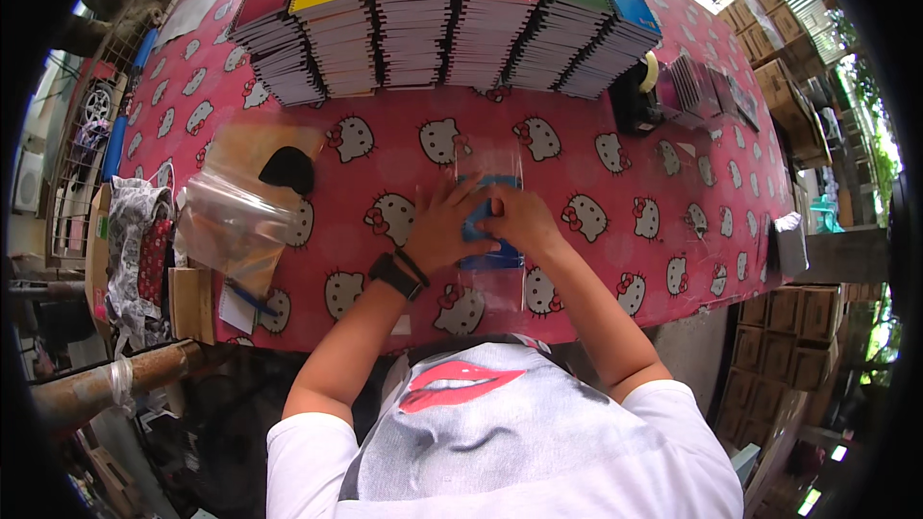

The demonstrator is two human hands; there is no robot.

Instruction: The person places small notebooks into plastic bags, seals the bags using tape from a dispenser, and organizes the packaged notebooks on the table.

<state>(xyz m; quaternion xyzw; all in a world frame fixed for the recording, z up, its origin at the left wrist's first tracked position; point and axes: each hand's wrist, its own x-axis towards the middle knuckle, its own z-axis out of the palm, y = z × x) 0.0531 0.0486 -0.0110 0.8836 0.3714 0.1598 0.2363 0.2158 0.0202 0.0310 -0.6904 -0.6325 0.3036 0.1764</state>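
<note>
A small blue notebook (492,261) lies on the pink patterned tablecloth in front of me. Clear plastic film (488,290) shows beyond its near and far edges, like a wrapper around or under it. My left hand (444,223), a dark band at its wrist, rests flat with fingers spread along the notebook's left side. Over the cover's right part, my right hand (522,221) is closed with fingers curled and pressed together. Whatever those fingertips pinch is hidden.
Tall stacks of spiral notebooks (413,29) line the far side. A black tape dispenser (636,101) stands at the right end, beside a pile of dark-covered booklets (687,91). Clear plastic sleeves (236,221) and a black object (287,170) lie left; a pen (252,298) rests on a notepad.
</note>
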